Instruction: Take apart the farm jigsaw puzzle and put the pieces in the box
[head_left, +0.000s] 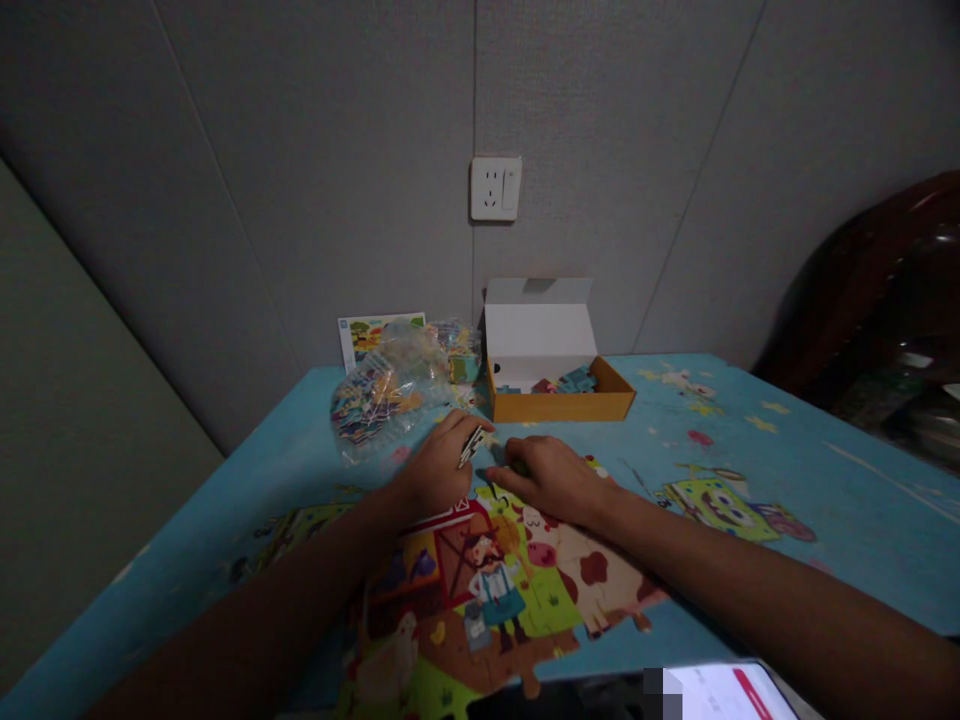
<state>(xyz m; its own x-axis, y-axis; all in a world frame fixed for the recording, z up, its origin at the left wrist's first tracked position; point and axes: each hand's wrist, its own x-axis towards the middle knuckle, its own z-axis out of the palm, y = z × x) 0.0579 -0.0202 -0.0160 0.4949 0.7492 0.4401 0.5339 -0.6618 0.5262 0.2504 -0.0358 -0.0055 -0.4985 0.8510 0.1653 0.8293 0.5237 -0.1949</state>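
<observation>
A partly built farm jigsaw puzzle (pixel 495 590) with a farmer, a barn and a cow lies on the blue cartoon tablecloth (pixel 825 470). My left hand (pixel 435 465) is at the puzzle's far edge, fingers pinched on a small puzzle piece (pixel 472 443) held on edge. My right hand (pixel 547 477) lies palm down beside it, fingers pressed on the puzzle's top edge. Whether anything is under those fingers is hidden.
An open orange box (pixel 559 403) with a white lid holds loose pieces at the back. Left of it lie clear plastic bags of pieces (pixel 382 395) and a picture card (pixel 367 335) against the wall. A wall socket (pixel 495 188) is above. A phone (pixel 720 692) lies at the near edge.
</observation>
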